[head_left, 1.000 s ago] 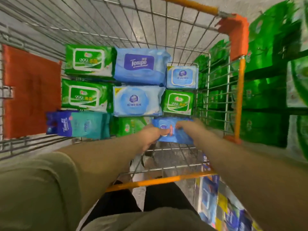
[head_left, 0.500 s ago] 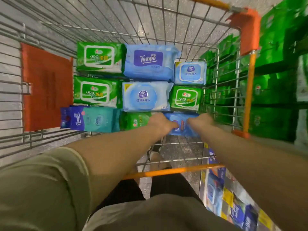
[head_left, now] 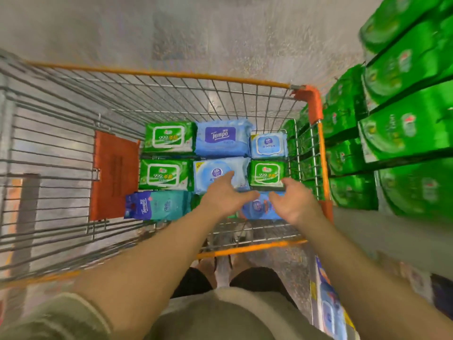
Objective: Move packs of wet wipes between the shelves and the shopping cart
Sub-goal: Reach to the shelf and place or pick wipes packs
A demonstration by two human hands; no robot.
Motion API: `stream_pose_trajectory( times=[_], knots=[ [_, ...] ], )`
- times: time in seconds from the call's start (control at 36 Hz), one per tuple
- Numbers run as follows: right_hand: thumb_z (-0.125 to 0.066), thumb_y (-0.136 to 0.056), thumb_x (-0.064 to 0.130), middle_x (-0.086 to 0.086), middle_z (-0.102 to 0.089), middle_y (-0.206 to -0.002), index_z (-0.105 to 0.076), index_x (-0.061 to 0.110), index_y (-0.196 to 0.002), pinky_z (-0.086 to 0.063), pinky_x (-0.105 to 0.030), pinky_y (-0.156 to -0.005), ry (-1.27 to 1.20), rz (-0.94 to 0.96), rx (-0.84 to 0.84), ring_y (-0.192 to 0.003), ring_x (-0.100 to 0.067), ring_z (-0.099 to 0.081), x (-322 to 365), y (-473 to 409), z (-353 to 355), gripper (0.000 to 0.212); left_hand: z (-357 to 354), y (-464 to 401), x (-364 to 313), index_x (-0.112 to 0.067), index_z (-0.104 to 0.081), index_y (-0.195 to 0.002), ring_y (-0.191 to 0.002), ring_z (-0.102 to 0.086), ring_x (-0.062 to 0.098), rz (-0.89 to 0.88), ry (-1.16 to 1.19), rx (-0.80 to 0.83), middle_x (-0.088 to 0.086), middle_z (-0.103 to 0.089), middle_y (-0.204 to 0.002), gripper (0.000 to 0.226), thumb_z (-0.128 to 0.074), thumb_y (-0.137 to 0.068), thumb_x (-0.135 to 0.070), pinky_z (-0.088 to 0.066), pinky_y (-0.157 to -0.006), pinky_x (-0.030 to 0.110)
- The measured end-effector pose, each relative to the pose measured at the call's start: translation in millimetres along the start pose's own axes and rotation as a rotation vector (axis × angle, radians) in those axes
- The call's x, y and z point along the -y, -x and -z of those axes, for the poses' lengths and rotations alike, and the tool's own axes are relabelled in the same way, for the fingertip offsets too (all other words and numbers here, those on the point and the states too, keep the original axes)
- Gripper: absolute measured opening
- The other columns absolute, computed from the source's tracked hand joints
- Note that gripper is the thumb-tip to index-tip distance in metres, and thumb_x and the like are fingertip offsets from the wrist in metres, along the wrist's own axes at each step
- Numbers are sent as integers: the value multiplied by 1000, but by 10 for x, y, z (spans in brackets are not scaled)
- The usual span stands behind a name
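A wire shopping cart with orange rims holds several packs of wet wipes laid flat in rows. A blue pack lies at the near right of the cart floor. My left hand hovers just above and left of it with fingers spread, over a pale blue pack. My right hand is to the right of the blue pack, fingers loose, holding nothing. Green 999 packs and a blue Tempo pack fill the far row. A teal and purple Tempo pack lies at the near left.
Shelves at the right carry stacked green packages. More blue packs show on a low shelf at the lower right. An orange child-seat flap stands against the cart's left side. Grey speckled floor lies beyond the cart.
Both hands have let go of the blue pack, which now lies on the cart floor, and have lifted and opened. The camera has tilted up, showing more floor.
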State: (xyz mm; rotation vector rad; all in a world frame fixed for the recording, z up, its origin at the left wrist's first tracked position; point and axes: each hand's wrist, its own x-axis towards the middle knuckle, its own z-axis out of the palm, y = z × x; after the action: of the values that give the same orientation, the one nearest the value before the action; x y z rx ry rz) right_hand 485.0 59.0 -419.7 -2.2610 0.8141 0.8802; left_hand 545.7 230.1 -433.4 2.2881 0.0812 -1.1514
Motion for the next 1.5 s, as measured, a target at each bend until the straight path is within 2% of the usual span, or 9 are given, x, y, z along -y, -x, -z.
stream_pose_trajectory(
  times=[0.14, 0.28, 0.44, 0.64, 0.83, 0.97, 1.11, 1.28, 1.5],
  knots=[
    [-45, -79, 60, -8, -61, -133, -56, 21, -131, -47, -45, -104, -53, 94, -146, -121, -32, -58, 36, 481, 213, 65, 364, 503, -153, -22, -27, -161, -150, -31, 18, -146, -68, -173, -2, -31, -165, 111, -77, -73, -68, -30, -121, 37],
    [-60, -95, 38, -14, -43, -153, -42, 6, -148, -30, -45, -119, -17, 164, -294, -141, -33, -40, 221, 1018, 534, 65, 737, 1021, -321, -28, -30, -159, -149, -32, 18, -272, -121, -299, -3, -35, -163, 104, -74, -74, -70, -30, -120, 36],
    [-57, -92, 45, -16, -36, -158, -41, 7, -149, -22, -52, -121, -1, 204, -418, -149, -31, -29, 360, 1493, 824, 70, 1173, 1549, -523, -28, -30, -159, -149, -31, 18, -430, -166, -381, -2, -35, -163, 109, -72, -70, -75, -26, -121, 35],
    [-64, -92, 42, -14, -36, -160, -40, 8, -151, -24, -49, -122, -58, 145, -611, -148, -30, -31, 401, 2216, 961, 72, 1557, 2013, -612, -36, -25, -160, -151, -27, 13, -596, -195, -335, -6, -29, -165, 105, -71, -72, -71, -22, -117, 28],
    [-61, -94, 44, -7, -25, -166, -32, 13, -156, -16, -39, -126, -110, 9, -699, -153, -18, -20, 476, 3012, 734, 75, 1737, 2504, -468, -48, -21, -157, -150, -23, 7, -817, -203, -238, -16, -27, -164, 106, -68, -67, -78, -23, -117, 32],
    [-59, -93, 49, -3, -30, -164, -31, 16, -157, -18, -35, -125, -137, -68, -765, -152, -17, -25, 470, 3565, 565, 78, 1719, 2769, -343, -53, -19, -156, -149, -24, 3, -932, -205, -145, -23, -23, -164, 111, -59, -59, -90, -24, -120, 34],
    [-60, -89, 56, 3, -42, -157, -43, 26, -148, -34, -42, -118, -197, -150, -899, -142, -20, -43, 268, 4144, 360, 69, 1514, 3136, -446, -52, -22, -156, -146, -25, 2, -1042, -213, -53, -22, -26, -162, 111, -60, -57, -85, -25, -115, 33],
    [-58, -94, 51, 8, -29, -163, -32, 29, -156, -21, -22, -114, -298, -343, -989, -148, -13, -28, -120, 4914, 115, 70, 1090, 3597, -638, -50, -19, -157, -150, -24, 6, -1218, -312, 19, -19, -24, -164, 102, -69, -71, -72, -27, -118, 39],
    [-56, -94, 56, 14, -23, -165, -30, 32, -156, -17, -23, -117, -353, -493, -1104, -151, -11, -23, -786, 5770, -279, 72, 278, 4225, -795, -45, -20, -159, -149, -22, 0, -1422, -382, 113, -22, -26, -162, 108, -61, -66, -82, -22, -116, 26]
  ],
)
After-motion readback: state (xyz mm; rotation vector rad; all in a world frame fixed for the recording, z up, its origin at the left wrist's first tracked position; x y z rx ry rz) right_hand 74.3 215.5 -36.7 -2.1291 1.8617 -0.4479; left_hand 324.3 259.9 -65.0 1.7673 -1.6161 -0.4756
